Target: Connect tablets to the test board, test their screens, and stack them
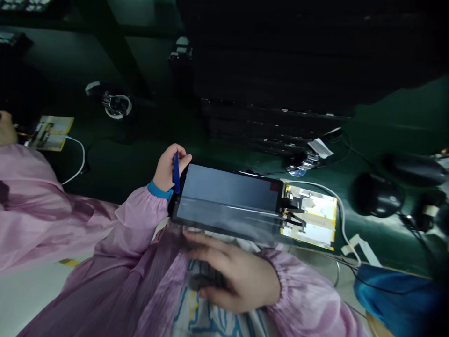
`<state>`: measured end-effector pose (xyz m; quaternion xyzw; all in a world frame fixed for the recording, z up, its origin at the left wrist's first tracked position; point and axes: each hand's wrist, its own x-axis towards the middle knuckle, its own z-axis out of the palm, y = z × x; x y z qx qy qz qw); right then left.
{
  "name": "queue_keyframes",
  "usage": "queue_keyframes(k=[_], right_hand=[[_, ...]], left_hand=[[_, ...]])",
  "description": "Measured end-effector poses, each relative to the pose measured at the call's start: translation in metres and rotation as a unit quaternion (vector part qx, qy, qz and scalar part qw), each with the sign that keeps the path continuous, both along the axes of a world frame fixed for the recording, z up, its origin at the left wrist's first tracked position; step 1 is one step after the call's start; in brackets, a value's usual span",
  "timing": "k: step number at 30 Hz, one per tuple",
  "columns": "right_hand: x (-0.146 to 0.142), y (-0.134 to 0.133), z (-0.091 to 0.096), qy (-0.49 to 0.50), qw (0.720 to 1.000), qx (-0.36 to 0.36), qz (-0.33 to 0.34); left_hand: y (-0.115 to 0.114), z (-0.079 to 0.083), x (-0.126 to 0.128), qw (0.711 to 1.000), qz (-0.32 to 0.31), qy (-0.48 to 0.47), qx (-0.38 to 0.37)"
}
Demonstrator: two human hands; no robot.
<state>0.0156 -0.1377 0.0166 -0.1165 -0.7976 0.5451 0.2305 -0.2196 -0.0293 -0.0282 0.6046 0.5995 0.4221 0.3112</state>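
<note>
A tablet-like display panel [228, 192] with a black frame lies in front of me, a bright lengthwise line crossing its glass. My left hand [171, 167] is at its left end, fingers curled and closed about a narrow blue strip [176, 172] whose exact kind I cannot make out. A teal band [159, 191] circles that wrist. Below the panel's near edge, my right hand [235, 271] is blurred, its fingers stretched apart with nothing visible in them. Dark flat cables join the panel's right end to a pale, yellow-edged battery assembly [317, 217].
A white cable [342, 229] curves round the battery assembly. Black rounded objects [380, 194] stand at the right, and a tape roll [118, 106] at the back left. Another person's hand [7, 128] is beside a similar yellow-edged assembly [52, 132]. Dark stacked panels [273, 121] fill the back.
</note>
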Motion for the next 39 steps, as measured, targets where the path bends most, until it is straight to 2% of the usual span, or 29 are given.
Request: queue_keyframes(k=[2,4,7,9,11,13,15,18,22,26,28,31,33,36,39], right_hand=[[-0.002,-0.002,0.002,-0.016,1.0,0.004,0.026],[-0.001,0.001,0.003,-0.017,0.999,0.041,0.027],[0.004,0.014,0.001,-0.045,0.987,0.151,-0.043],[0.006,0.025,-0.005,-0.122,0.958,0.222,-0.132],[0.007,0.034,-0.013,-0.211,0.917,0.271,-0.204],[0.009,0.038,-0.021,-0.264,0.885,0.304,-0.233],[0.013,0.037,-0.027,-0.274,0.873,0.325,-0.239],[0.027,0.03,-0.03,-0.252,0.877,0.325,-0.25],[0.062,0.026,-0.026,-0.191,0.901,0.271,-0.279],[0.1,0.029,-0.027,-0.205,0.875,0.241,-0.367],[0.112,0.028,-0.033,-0.229,0.873,0.206,-0.379],[0.12,0.025,-0.043,-0.259,0.884,0.164,-0.354],[0.122,0.023,-0.047,-0.277,0.883,0.161,-0.343],[0.122,0.024,-0.046,-0.267,0.88,0.184,-0.346],[0.114,0.023,-0.038,-0.255,0.871,0.224,-0.356]], left_hand=[[0.0,0.0,0.0,1.0,0.002,0.002,-0.001],[0.0,0.0,0.0,1.0,0.002,-0.001,0.0],[0.0,-0.002,-0.001,1.0,-0.002,-0.004,0.005],[0.0,-0.002,-0.002,1.0,-0.003,-0.003,0.009],[0.0,-0.002,-0.001,1.0,0.0,-0.003,0.012],[0.0,-0.001,0.0,1.0,0.004,-0.005,0.013],[-0.001,-0.001,0.0,1.0,0.005,-0.009,0.01],[-0.001,0.0,0.001,1.0,0.001,-0.017,0.005],[-0.002,-0.001,0.001,1.0,0.004,-0.02,0.004],[-0.001,-0.003,0.0,1.0,0.008,-0.022,0.002],[-0.001,-0.003,0.0,1.0,0.01,-0.022,-0.003],[-0.001,-0.001,0.001,1.0,0.013,-0.024,-0.011],[-0.001,0.0,0.001,1.0,0.013,-0.022,-0.01],[-0.001,0.0,0.002,1.0,0.014,-0.018,-0.003],[-0.002,-0.001,0.003,1.0,0.013,-0.019,0.001]])
